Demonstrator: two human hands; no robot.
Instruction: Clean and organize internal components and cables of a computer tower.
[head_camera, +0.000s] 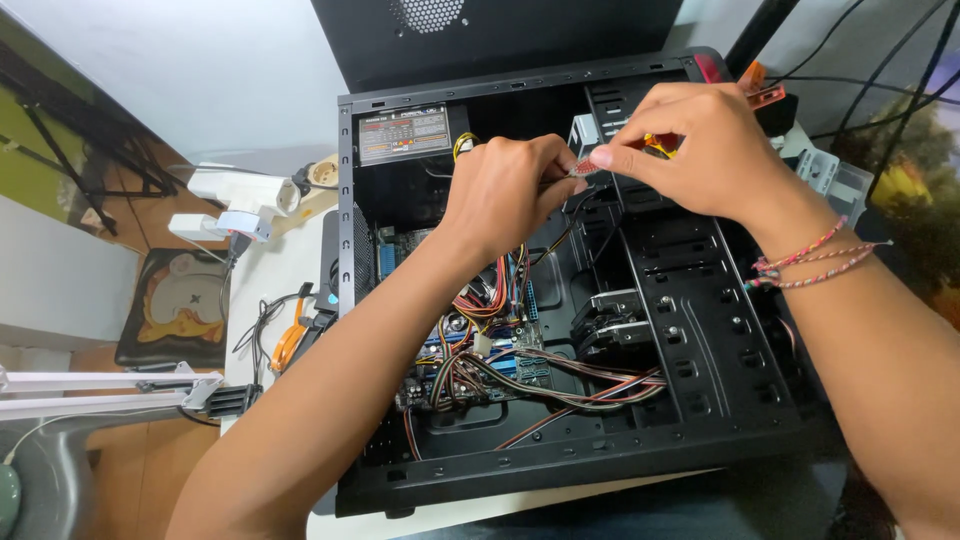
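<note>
Head view showed an open black computer case lying on a white table, near its far edge. Inside, the left hand and the right hand both pinched a small reddish connector above the bundled wires.

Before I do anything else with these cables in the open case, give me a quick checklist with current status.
1. Left hand pinching a small connector: ok.
2. Right hand fingertips on the same connector: ok.
3. Connector's mating state: cannot tell, the fingers hide it.
4. Cable bundle clear of the motherboard: not ok, it lies across the board.
5. Power supply seated in the top corner: ok.
6. Bracelets clear of the drive bays: ok.
</note>
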